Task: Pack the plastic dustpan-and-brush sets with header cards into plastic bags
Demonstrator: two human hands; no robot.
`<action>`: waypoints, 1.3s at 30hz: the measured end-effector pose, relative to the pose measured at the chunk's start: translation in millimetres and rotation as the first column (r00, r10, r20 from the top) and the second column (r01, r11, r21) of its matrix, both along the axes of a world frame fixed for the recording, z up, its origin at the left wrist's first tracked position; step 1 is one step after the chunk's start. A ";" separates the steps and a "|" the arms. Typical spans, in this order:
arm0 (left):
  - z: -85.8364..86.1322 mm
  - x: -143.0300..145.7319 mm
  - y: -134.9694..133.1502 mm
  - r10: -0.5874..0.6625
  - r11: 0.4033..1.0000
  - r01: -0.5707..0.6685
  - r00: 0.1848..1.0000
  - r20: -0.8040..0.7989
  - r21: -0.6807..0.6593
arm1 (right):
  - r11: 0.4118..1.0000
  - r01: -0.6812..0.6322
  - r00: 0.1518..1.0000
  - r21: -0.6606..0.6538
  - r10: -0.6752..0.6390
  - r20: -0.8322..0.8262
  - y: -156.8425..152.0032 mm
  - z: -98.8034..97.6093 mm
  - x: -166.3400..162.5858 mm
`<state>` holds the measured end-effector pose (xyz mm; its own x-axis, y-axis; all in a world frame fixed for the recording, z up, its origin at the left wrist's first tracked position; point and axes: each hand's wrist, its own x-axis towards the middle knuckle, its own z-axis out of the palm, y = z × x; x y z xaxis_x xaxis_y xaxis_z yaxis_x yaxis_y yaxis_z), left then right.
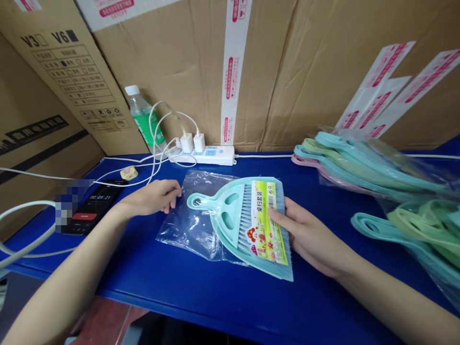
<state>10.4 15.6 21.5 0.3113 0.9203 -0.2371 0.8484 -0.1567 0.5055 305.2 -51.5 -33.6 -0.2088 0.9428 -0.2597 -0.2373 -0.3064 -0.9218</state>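
A light-blue dustpan (230, 191) with a brush (246, 220) nested in it lies over a clear plastic bag (194, 239) on the blue table. Its yellow-green label card (264, 225) wraps across the bristles. My right hand (305, 230) grips the wide right end of the set, a finger over the label and the others underneath, hidden. At the bag's left edge, my left hand (163, 196) is closed with curled fingers, just left of the dustpan's handle. Whether it pinches the plastic cannot be seen.
Bagged dustpan sets (345, 158) in blue, green and pink lie at the right, with more bagged sets (406, 235) nearer. A power strip (219, 155), cables, a bottle (145, 117) and a phone (95, 206) sit behind and left. Cardboard boxes (179, 62) wall the back.
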 end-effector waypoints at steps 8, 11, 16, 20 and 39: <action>-8.6 11.8 -1.1 -0.032 0.988 0.065 0.974 0.226 -0.142 | 0.996 0.070 0.997 -0.052 -0.068 0.045 1.1 8.3 6.1; -11.6 12.2 1.9 -0.015 0.986 0.060 0.960 0.281 -0.153 | 0.995 0.082 0.995 -0.055 -0.078 0.058 2.5 9.2 5.6; -16.2 13.3 5.1 0.029 0.979 0.042 0.941 0.337 -0.201 | 0.996 0.094 0.993 -0.014 -0.092 0.070 4.0 9.6 8.5; -18.9 13.7 7.5 0.080 0.969 0.015 0.924 0.375 -0.245 | 0.997 0.062 0.992 0.052 -0.068 0.108 4.9 9.1 12.9; -23.5 19.9 3.3 0.037 0.979 0.053 0.903 0.429 -0.197 | 0.992 0.110 0.992 -0.065 -0.104 0.078 7.2 9.2 4.8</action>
